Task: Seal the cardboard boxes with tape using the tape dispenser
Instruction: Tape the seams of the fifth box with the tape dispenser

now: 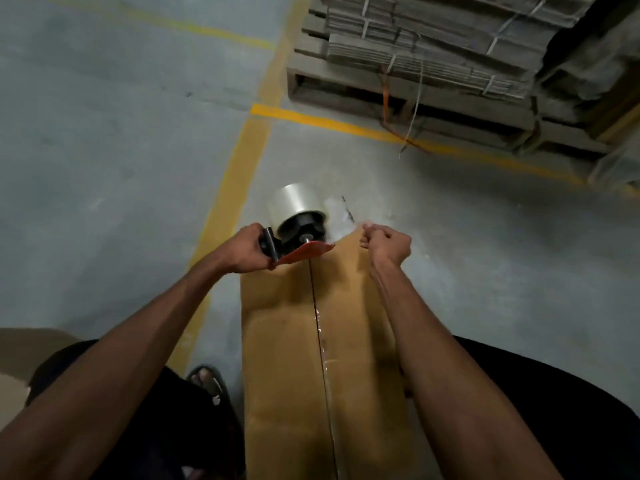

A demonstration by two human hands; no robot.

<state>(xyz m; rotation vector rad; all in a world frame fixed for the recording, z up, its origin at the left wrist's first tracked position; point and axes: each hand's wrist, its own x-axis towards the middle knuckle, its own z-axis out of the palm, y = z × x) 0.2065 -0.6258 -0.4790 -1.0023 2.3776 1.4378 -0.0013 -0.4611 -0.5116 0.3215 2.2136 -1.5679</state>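
A long brown cardboard box (284, 368) lies on the floor between my legs, its centre seam running away from me with clear tape glinting along the near half. My left hand (242, 249) grips the black handle of the tape dispenser (298, 230), which has a red plate and a clear tape roll and sits at the box's far end. My right hand (384, 244) is closed at the far right corner of the box, pinching a strip of clear tape (337, 214) that stretches from the roll.
A wooden pallet (398, 95) stacked with strapped bundles of flat cardboard stands at the far right. Yellow floor lines (239, 168) cross the grey concrete. Another cardboard piece (20, 351) shows at the left edge. My sandalled foot (207, 382) is left of the box.
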